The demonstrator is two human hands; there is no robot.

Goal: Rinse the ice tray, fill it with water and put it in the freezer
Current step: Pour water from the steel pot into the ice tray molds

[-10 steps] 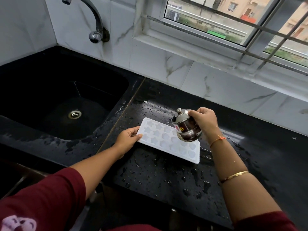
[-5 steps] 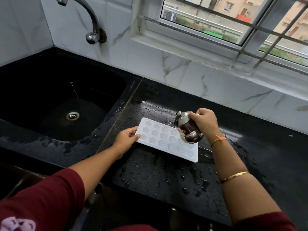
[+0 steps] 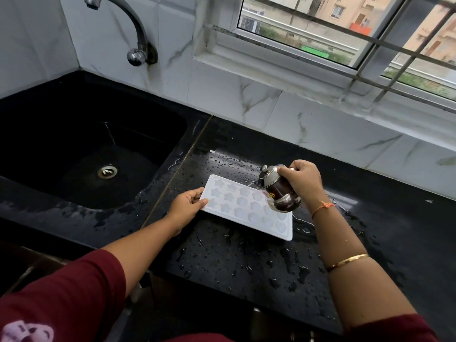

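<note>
The small steel pot (image 3: 280,191) covers the ice tray's (image 3: 234,206) far right cells, the right hand (image 3: 304,180) hides the pot's back, and its sticker (image 3: 271,195) is too small to read. Left of the tray, the picture's edges clip the tap's (image 3: 133,23) spout and the sink's (image 3: 61,114) left part.

steel jug (image 3: 280,187) | sticker (image 3: 271,194) | yellow mark, seemingly "3"

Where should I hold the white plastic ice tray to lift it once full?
I'd take the white plastic ice tray by the flat rims of both short ends, coming from each end, level: it lies flat, long and shallow, with open star cavities. The left hand grips one end.
</note>
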